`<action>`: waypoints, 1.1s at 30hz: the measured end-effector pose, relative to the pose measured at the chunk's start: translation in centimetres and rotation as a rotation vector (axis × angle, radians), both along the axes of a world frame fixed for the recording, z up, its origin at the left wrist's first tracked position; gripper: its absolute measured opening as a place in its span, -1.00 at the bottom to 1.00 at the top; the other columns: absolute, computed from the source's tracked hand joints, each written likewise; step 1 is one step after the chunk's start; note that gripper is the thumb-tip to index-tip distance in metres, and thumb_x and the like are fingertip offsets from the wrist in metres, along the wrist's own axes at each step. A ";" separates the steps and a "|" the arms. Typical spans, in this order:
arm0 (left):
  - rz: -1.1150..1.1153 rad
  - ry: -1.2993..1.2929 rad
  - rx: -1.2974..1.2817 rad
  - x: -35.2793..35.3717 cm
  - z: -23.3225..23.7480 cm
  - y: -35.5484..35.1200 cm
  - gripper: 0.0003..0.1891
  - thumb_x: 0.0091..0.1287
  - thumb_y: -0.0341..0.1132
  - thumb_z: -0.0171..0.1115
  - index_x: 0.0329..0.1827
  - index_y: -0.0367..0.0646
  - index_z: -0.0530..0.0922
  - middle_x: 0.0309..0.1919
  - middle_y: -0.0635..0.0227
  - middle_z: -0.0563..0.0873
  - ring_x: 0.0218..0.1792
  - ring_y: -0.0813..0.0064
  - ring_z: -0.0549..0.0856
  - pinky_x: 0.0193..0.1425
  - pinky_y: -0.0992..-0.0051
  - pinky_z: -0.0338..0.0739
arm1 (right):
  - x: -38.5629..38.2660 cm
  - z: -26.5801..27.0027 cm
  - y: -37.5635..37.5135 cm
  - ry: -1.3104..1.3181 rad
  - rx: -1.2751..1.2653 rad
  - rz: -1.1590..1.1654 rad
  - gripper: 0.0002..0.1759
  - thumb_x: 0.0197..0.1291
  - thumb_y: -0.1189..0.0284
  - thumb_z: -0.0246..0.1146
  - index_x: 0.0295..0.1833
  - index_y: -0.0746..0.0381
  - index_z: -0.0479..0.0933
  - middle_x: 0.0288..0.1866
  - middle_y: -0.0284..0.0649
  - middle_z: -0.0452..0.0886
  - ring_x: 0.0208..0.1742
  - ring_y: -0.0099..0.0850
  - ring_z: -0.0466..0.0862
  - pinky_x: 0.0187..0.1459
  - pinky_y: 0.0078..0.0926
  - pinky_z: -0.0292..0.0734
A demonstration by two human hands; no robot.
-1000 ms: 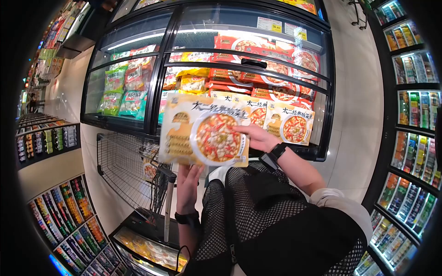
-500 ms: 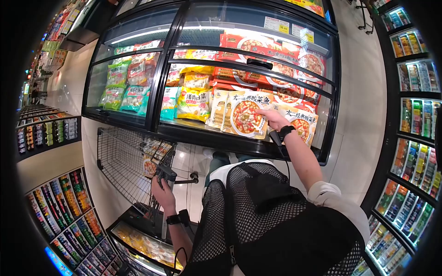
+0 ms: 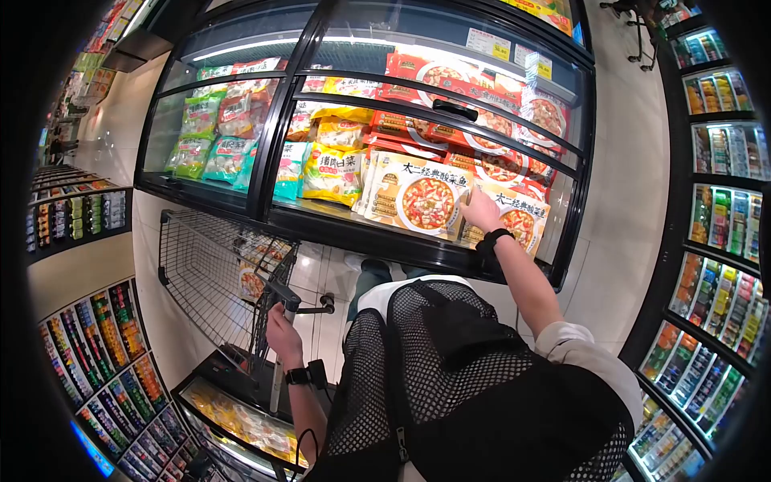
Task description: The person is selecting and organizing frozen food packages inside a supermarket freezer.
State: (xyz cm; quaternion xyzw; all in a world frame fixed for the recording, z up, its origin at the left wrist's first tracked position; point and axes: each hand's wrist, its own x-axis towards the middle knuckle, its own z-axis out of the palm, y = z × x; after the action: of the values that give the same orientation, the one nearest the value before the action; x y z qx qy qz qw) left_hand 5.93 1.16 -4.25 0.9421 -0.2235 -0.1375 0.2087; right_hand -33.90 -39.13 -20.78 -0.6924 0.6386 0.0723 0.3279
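Note:
My right hand (image 3: 482, 212) is inside the glass-topped freezer, its fingers closed at the right edge of a beige food package (image 3: 426, 201) with a red bowl picture. Another beige package (image 3: 522, 225) stands beside and partly behind that hand. Red packages (image 3: 401, 127) are stacked farther back, and yellow bags (image 3: 333, 173) sit to the left. My left hand (image 3: 283, 333) is wrapped round the handle (image 3: 281, 296) of the shopping cart at the lower left.
The wire cart (image 3: 201, 265) holds some packages (image 3: 250, 283) and stands against the freezer's front edge (image 3: 401, 255). Lit shelves (image 3: 723, 217) line the right side. Another freezer case (image 3: 241, 418) is below the cart. Price tags (image 3: 499, 50) hang at the back.
The front beige package and my right hand sit slightly differently, with the package more upright and squared against those behind it. The camera view has shifted a little.

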 end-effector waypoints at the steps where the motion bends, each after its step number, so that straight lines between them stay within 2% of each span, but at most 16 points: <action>1: -0.009 -0.005 0.000 0.1 -0.1 0.0 -0.54 0.76 -0.08 -0.09 0.21 -0.22 0.72 0.06 0.07 0.86 0.13 0.08 0.84 0.21 0.20 0.67 | 0.0 0.7 0.6 0.061 -0.188 0.088 -0.51 0.29 0.23 0.42 0.16 0.35 0.55 0.05 0.11 0.75 -0.01 0.03 0.81 0.05 -0.06 0.73; 2: -0.010 -0.002 0.004 0.1 0.0 -0.1 -0.53 0.76 -0.08 -0.10 0.20 -0.21 0.72 0.06 0.08 0.87 0.13 0.08 0.84 0.21 0.20 0.66 | 0.7 2.9 0.6 0.023 -0.149 0.091 -0.52 0.27 0.26 0.43 0.16 0.33 0.53 0.14 0.09 0.67 0.14 0.03 0.74 0.14 -0.05 0.70; 5: -0.018 0.021 0.010 0.1 0.1 -0.3 -0.53 0.76 -0.08 -0.11 0.18 -0.20 0.73 0.05 0.09 0.87 0.12 0.09 0.84 0.21 0.20 0.66 | 2.0 2.6 2.1 -0.041 -0.331 0.365 -0.48 0.23 0.31 0.45 0.26 0.27 0.54 0.21 0.07 0.64 0.27 0.00 0.68 0.23 -0.04 0.65; 6: -0.017 0.033 0.005 0.2 0.0 -0.3 -0.53 0.76 -0.08 -0.11 0.18 -0.20 0.73 0.05 0.09 0.87 0.12 0.09 0.84 0.21 0.21 0.66 | 2.5 2.6 2.4 -0.073 -0.251 0.457 -0.30 0.21 0.32 0.47 0.47 0.17 0.48 0.39 0.09 0.55 0.46 0.03 0.55 0.33 -0.03 0.60; 9: -0.015 0.045 -0.003 0.4 0.0 -0.1 -0.53 0.76 -0.08 -0.11 0.17 -0.20 0.73 0.04 0.09 0.87 0.11 0.10 0.84 0.21 0.21 0.66 | 4.2 1.0 4.0 -0.009 -0.362 0.669 -0.09 0.18 0.30 0.51 0.65 0.10 0.35 0.55 0.15 0.44 0.58 0.12 0.44 0.41 0.03 0.54; 10: -0.016 0.047 -0.003 0.3 0.0 -0.1 -0.53 0.76 -0.08 -0.11 0.17 -0.19 0.73 0.04 0.09 0.87 0.11 0.10 0.84 0.21 0.22 0.66 | 4.8 -0.2 4.1 0.037 -0.263 0.672 0.08 0.08 0.26 0.58 0.72 0.09 0.27 0.68 0.22 0.28 0.66 0.20 0.33 0.44 0.15 0.52; 14: -0.015 0.053 0.023 0.0 0.8 -0.4 -0.54 0.75 -0.08 -0.10 0.17 -0.19 0.74 0.02 0.09 0.87 0.10 0.10 0.84 0.20 0.22 0.66 | 5.8 0.3 3.9 0.168 -0.159 0.751 0.20 -0.06 0.15 0.65 0.72 0.08 0.27 0.69 0.28 0.22 0.67 0.22 0.31 0.41 0.20 0.58; 17: -0.026 0.075 0.022 0.0 0.6 -0.2 -0.53 0.75 -0.07 -0.09 0.17 -0.19 0.74 0.02 0.10 0.87 0.09 0.11 0.84 0.20 0.23 0.65 | 6.1 0.5 2.5 0.148 -0.030 0.765 0.17 -0.02 0.12 0.64 0.72 0.09 0.27 0.70 0.28 0.22 0.66 0.23 0.32 0.43 0.14 0.59; 18: -0.031 0.089 0.026 0.2 0.4 -0.1 -0.53 0.75 -0.07 -0.09 0.17 -0.20 0.74 0.02 0.11 0.87 0.09 0.14 0.84 0.21 0.24 0.64 | 6.3 -0.1 2.0 0.169 -0.019 0.814 0.10 0.08 0.09 0.59 0.71 0.09 0.28 0.68 0.30 0.24 0.61 0.26 0.39 0.41 0.04 0.62; 21: -0.063 0.158 0.004 0.6 -0.4 0.2 -0.53 0.74 -0.05 -0.08 0.18 -0.17 0.74 0.02 0.11 0.87 0.08 0.09 0.83 0.19 0.20 0.64 | 6.8 0.5 1.5 0.148 0.052 0.766 0.03 0.15 0.08 0.54 0.70 0.09 0.30 0.61 0.33 0.32 0.55 0.26 0.48 0.41 0.03 0.61; 24: -0.078 0.262 -0.007 1.1 -0.2 0.5 -0.55 0.72 -0.03 -0.02 0.21 -0.12 0.76 0.02 0.10 0.88 0.08 0.07 0.84 0.14 0.18 0.66 | 8.1 1.5 2.4 -0.059 0.006 0.594 -0.09 0.21 0.08 0.50 0.59 0.22 0.40 0.49 0.34 0.46 0.47 0.27 0.54 0.44 0.08 0.55; 26: -0.049 0.381 -0.142 1.1 -1.0 0.9 -0.60 0.70 -0.04 0.11 0.19 -0.13 0.76 -0.09 0.11 0.88 -0.05 0.18 0.86 0.07 0.28 0.67 | 9.9 3.8 3.9 -0.216 -0.084 0.571 -0.14 0.26 0.14 0.49 0.58 0.29 0.42 0.50 0.33 0.46 0.47 0.27 0.54 0.48 0.06 0.52; 28: -0.049 0.495 -0.135 0.9 0.5 0.3 -0.59 0.65 0.00 0.22 0.19 -0.17 0.75 -0.10 0.13 0.87 -0.11 0.24 0.85 0.04 0.31 0.67 | 13.4 7.1 5.8 -0.364 -0.153 0.603 -0.19 0.30 0.17 0.49 0.56 0.33 0.43 0.50 0.28 0.48 0.46 0.23 0.56 0.49 0.02 0.51; 29: -0.041 0.530 -0.161 0.6 0.7 0.1 -0.63 0.67 -0.11 0.21 0.19 -0.25 0.75 -0.08 0.25 0.87 -0.04 0.50 0.78 0.14 0.44 0.63 | 15.2 9.4 6.9 -0.425 -0.162 0.626 -0.20 0.32 0.18 0.49 0.56 0.33 0.43 0.50 0.26 0.50 0.45 0.21 0.57 0.49 0.00 0.50; 31: -0.048 0.665 -0.218 0.6 2.7 -0.7 -0.61 0.65 -0.12 0.25 0.26 -0.26 0.72 0.01 0.26 0.85 0.07 0.45 0.79 0.23 0.38 0.64 | 19.4 14.6 8.9 -0.543 -0.119 0.693 -0.25 0.39 0.19 0.46 0.56 0.33 0.43 0.46 0.18 0.57 0.45 0.14 0.59 0.50 -0.05 0.49; 33: -0.068 0.790 -0.330 0.8 2.7 -0.4 -0.57 0.61 -0.08 0.30 0.33 -0.21 0.69 0.18 0.22 0.83 0.16 0.38 0.81 0.33 0.37 0.64 | 23.6 19.6 11.5 -0.619 0.120 0.736 -0.23 0.38 0.19 0.47 0.57 0.32 0.42 0.46 0.14 0.59 0.47 0.08 0.60 0.49 -0.10 0.51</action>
State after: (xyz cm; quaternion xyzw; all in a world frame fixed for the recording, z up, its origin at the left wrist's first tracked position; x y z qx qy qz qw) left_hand 6.75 0.80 -1.51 0.7631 -0.1761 -0.4571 0.4215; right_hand -10.33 -27.62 -1.22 -0.8413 0.2184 0.0109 0.4943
